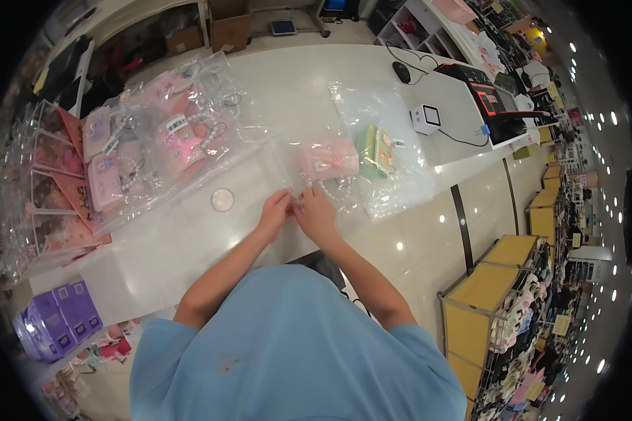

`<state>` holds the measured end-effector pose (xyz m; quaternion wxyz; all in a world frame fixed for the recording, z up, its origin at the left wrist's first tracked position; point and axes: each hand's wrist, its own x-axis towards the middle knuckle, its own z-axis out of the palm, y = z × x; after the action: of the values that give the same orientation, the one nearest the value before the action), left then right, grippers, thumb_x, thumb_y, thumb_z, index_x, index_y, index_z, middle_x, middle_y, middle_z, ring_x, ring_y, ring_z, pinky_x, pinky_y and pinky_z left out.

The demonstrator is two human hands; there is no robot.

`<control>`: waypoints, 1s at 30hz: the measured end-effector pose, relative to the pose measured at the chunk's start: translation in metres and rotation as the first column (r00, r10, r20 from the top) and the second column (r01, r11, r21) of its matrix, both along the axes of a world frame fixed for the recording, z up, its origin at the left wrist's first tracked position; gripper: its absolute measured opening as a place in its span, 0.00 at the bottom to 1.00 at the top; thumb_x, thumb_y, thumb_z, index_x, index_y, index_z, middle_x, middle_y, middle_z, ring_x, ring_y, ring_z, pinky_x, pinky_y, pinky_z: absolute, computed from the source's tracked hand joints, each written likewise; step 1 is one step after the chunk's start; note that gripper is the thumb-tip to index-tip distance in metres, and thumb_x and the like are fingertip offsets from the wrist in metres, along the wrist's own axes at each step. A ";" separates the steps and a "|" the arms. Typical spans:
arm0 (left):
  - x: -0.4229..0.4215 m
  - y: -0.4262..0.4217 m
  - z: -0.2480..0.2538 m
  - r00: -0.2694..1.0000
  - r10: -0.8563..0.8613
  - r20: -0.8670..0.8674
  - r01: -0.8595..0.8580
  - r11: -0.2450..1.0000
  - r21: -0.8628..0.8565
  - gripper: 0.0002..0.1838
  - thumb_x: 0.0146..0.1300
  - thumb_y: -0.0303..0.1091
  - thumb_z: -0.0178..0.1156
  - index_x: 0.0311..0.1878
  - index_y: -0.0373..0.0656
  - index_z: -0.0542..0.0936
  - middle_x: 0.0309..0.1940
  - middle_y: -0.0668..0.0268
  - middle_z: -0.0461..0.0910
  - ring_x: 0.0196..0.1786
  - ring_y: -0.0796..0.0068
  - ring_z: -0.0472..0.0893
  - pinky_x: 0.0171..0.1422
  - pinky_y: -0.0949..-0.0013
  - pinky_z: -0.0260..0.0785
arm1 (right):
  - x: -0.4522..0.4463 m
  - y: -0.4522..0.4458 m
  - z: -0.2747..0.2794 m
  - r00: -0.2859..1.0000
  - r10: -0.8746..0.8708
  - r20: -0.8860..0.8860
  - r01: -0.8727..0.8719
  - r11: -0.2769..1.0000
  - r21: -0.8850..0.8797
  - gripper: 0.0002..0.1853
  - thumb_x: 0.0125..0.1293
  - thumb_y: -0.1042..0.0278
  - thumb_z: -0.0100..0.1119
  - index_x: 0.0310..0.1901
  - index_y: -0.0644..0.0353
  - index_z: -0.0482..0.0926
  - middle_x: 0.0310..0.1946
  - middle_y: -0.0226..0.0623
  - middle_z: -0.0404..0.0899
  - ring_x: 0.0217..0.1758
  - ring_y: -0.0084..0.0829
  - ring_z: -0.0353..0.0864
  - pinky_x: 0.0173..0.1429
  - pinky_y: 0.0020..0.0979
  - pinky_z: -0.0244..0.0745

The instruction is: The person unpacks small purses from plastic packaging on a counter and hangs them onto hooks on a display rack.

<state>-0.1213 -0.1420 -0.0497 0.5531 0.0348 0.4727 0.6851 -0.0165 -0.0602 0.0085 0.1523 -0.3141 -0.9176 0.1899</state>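
My left hand [277, 212] and my right hand [317, 214] are close together over the white counter, fingers pinched at the edge of a clear plastic bag [344, 200]. Inside or under the film, just beyond my right hand, lies a pink case [329, 158] with a bow on its front. To its right a green case [376, 150] with small decorations and a barcode label rests on another clear bag [400, 184]. Glare on the film hides exactly where the bag's opening is.
Bagged pink and lilac cases [182, 144] with bead straps are piled at the left. A round disc [222, 200] lies on the counter [172, 259]. A purple box [67, 316] stands at the lower left. A small white display device [426, 118] and a mouse [401, 71] are at the right.
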 end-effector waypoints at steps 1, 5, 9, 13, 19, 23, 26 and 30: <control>-0.001 0.003 0.000 1.000 -0.016 -0.021 0.017 0.999 0.028 0.13 0.73 0.34 0.53 0.55 0.40 0.78 0.41 0.65 0.82 0.43 0.76 0.82 0.48 0.71 0.75 | -0.005 0.001 -0.004 0.999 -0.025 0.032 0.025 1.000 0.004 0.13 0.56 0.64 0.67 0.39 0.59 0.76 0.35 0.43 0.78 0.41 0.47 0.81 0.40 0.46 0.76; -0.006 0.007 0.004 0.996 -0.089 0.021 0.089 0.996 -0.026 0.11 0.73 0.33 0.54 0.52 0.43 0.80 0.40 0.68 0.83 0.42 0.78 0.82 0.47 0.71 0.75 | -0.010 0.000 -0.015 0.994 -0.064 0.084 0.064 0.998 0.005 0.09 0.56 0.67 0.63 0.37 0.59 0.76 0.35 0.45 0.78 0.41 0.49 0.80 0.40 0.48 0.75; -0.003 0.006 -0.002 0.993 -0.078 0.084 0.078 0.997 0.007 0.10 0.73 0.33 0.55 0.51 0.44 0.81 0.42 0.69 0.84 0.43 0.78 0.82 0.48 0.72 0.74 | -0.008 0.001 -0.011 0.998 -0.060 0.014 0.060 0.998 -0.012 0.08 0.56 0.68 0.61 0.36 0.60 0.76 0.34 0.46 0.78 0.39 0.50 0.80 0.39 0.48 0.75; 0.000 0.003 0.005 0.987 -0.043 0.157 0.040 0.999 0.020 0.12 0.75 0.33 0.54 0.55 0.43 0.80 0.44 0.68 0.84 0.44 0.77 0.84 0.48 0.71 0.77 | -0.005 0.006 -0.015 0.998 -0.032 -0.057 0.025 0.994 -0.108 0.07 0.58 0.67 0.61 0.35 0.60 0.78 0.33 0.45 0.79 0.37 0.50 0.81 0.40 0.47 0.75; -0.003 0.002 -0.005 0.980 -0.117 0.163 0.102 0.990 0.094 0.12 0.75 0.36 0.53 0.52 0.38 0.80 0.46 0.63 0.84 0.47 0.72 0.85 0.53 0.67 0.78 | 0.001 0.021 -0.016 0.997 0.005 -0.083 -0.032 0.945 -0.327 0.07 0.58 0.68 0.64 0.34 0.62 0.83 0.31 0.44 0.81 0.35 0.46 0.82 0.40 0.41 0.76; -0.005 0.000 -0.012 0.973 -0.131 0.191 0.108 0.986 0.125 0.13 0.75 0.36 0.54 0.52 0.37 0.80 0.46 0.63 0.84 0.46 0.72 0.85 0.52 0.68 0.79 | 0.004 0.027 -0.018 0.994 0.002 -0.107 -0.050 0.893 -0.447 0.07 0.55 0.71 0.67 0.34 0.64 0.85 0.30 0.44 0.82 0.33 0.40 0.84 0.39 0.36 0.77; -0.007 0.000 -0.017 0.972 -0.167 0.164 0.145 0.980 0.138 0.13 0.75 0.35 0.54 0.52 0.37 0.80 0.45 0.63 0.84 0.46 0.73 0.85 0.51 0.69 0.79 | 0.006 0.030 -0.023 0.994 -0.022 -0.107 -0.037 0.856 -0.515 0.08 0.56 0.71 0.67 0.36 0.65 0.85 0.30 0.44 0.83 0.33 0.37 0.85 0.40 0.34 0.79; -0.008 0.000 -0.017 0.976 -0.191 0.105 0.181 0.979 0.094 0.12 0.75 0.35 0.54 0.52 0.37 0.80 0.44 0.64 0.84 0.44 0.75 0.84 0.49 0.70 0.79 | 0.010 0.033 -0.022 0.993 -0.037 -0.115 -0.038 0.809 -0.587 0.08 0.56 0.71 0.67 0.36 0.65 0.86 0.30 0.44 0.84 0.33 0.35 0.86 0.41 0.32 0.79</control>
<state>-0.1294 -0.1424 -0.0665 0.6389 0.0631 0.4060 0.6504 -0.0065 -0.0273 -0.0133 0.1026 -0.3335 -0.8032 0.4829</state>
